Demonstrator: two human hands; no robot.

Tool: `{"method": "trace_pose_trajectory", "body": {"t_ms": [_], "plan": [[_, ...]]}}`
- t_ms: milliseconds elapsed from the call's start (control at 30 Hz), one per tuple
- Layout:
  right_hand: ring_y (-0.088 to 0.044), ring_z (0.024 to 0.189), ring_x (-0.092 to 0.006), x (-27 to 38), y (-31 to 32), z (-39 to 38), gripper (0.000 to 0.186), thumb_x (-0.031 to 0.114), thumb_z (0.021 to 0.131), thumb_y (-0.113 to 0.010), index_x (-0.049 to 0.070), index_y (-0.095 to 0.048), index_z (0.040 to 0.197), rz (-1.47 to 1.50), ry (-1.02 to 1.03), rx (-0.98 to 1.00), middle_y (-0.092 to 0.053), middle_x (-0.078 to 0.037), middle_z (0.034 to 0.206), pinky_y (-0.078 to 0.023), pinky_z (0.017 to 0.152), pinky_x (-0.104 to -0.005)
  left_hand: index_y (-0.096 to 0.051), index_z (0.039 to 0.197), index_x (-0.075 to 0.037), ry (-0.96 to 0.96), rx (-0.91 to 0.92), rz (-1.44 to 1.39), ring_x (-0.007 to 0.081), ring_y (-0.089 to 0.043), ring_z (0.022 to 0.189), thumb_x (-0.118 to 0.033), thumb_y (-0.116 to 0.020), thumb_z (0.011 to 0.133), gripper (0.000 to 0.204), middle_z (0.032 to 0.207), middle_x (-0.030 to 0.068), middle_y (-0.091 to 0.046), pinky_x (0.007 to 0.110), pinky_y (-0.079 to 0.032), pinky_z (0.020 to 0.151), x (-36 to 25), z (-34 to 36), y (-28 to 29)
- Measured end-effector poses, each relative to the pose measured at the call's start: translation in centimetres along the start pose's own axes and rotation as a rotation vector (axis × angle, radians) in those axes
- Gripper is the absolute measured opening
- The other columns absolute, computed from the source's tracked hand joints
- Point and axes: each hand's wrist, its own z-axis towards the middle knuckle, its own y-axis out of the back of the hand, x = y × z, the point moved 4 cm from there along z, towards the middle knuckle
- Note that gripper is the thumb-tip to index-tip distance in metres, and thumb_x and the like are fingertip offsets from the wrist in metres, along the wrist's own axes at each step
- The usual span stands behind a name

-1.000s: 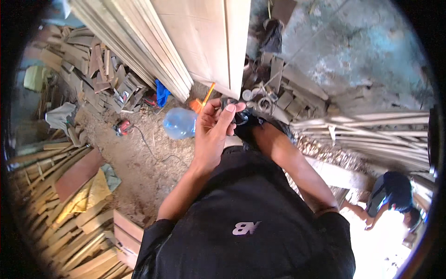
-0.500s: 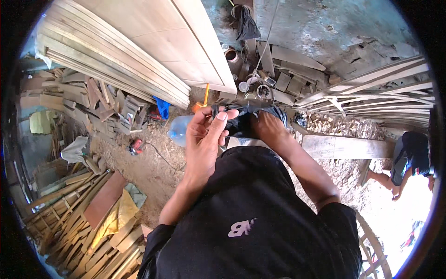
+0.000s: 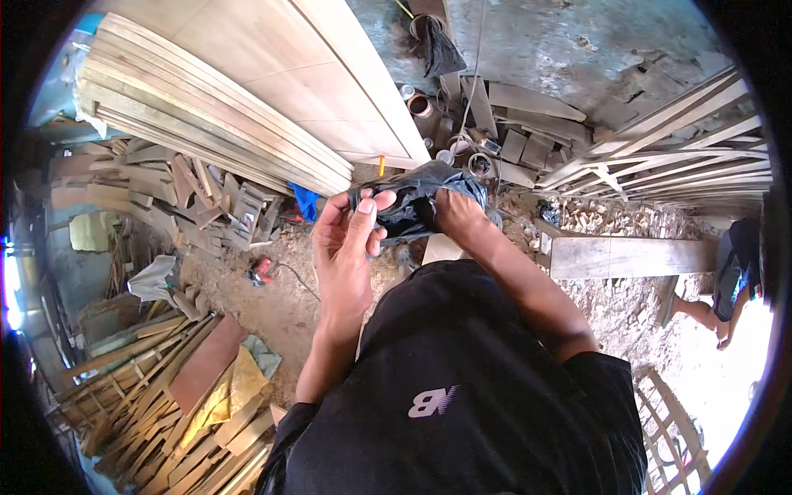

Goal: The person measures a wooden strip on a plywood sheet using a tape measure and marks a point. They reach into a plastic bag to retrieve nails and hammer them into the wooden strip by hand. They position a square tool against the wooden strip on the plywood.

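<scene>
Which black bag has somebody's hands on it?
The crumpled black plastic bag between the person's left hand and right hand. The upper black bag, near the bluish wall, is different: no hand touches it.

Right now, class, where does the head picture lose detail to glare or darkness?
Head view: glare bleaches the ground at lower right; a black fisheye border hides the corners; where the right hand meets the black plastic bag, fingertips can't be made out.
</scene>
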Motion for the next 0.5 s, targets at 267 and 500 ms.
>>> {"method": "trace_pose_trajectory", "body": {"t_ms": [267, 500], "plan": [[-0.070, 0.092, -0.0397, -0.6, -1.1, -0.9, 0.026, 0.012, 0.088, -0.070, -0.003, -0.060, 0.107, -0.210, 0.498, -0.626, -0.069, -0.022, 0.097, -0.057, 0.080, -0.0489, -0.067, 0.115, -0.006, -0.040, -0.057, -0.058, 0.0044, -0.056, 0.068, -0.021, -0.070, 0.104, 0.018, 0.110, 0.0111, -0.079, 0.020, -0.046, 0.064, -0.1, -0.1, 1.0], [-0.069, 0.097, -0.0422, -0.6, 1.5, -0.6, 0.043, 0.011, 0.088, -0.072, -0.001, -0.057, 0.127, -0.021, 0.659, -0.647, -0.069, -0.023, 0.104, -0.056, 0.085, -0.0494, -0.067, 0.120, -0.009, -0.056, -0.022, -0.106, 0.0086, -0.071, 0.096, -0.015, -0.067, 0.105, 0.016, 0.115, 0.0105, -0.078, 0.022, -0.053, 0.073, -1.4, -0.5, 2.2]]}}
